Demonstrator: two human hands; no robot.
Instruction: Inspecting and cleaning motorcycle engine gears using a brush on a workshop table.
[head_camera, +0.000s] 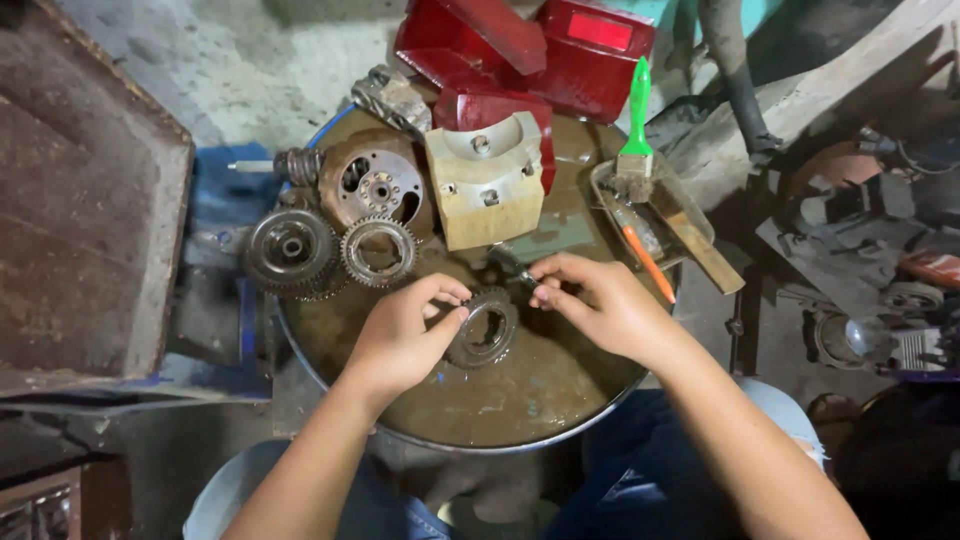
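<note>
Two hands meet over one gear (484, 328), which lies flat on the rusty round drum top (520, 400), on its near half. The left hand (400, 335) pinches the gear's left rim between thumb and fingers; the right hand (600, 305) has its fingertips pressed together on a small dark part (508, 260) at the gear's far right edge, though what that part is I cannot tell. Judging by how things lie, the work looks to be midway: this gear is the one in hand, and it is as dark and grimy as the rest, so little seems finished on it. Beyond the gear to the left, two more gears wait, one open ring gear (379, 250) and a thicker cluster gear (293, 250) at the drum's left rim. Farther from the gear sit a round rusty plate with holes (370, 183) and a pale metal block (487, 180), untouched. Right of the gear, a shallow tray (690, 215) holds a green-handled brush (636, 130) and an orange-handled tool (648, 262), both lying idle. Farthest from the gear stand red boxes (530, 50), off the drum's back edge.
</note>
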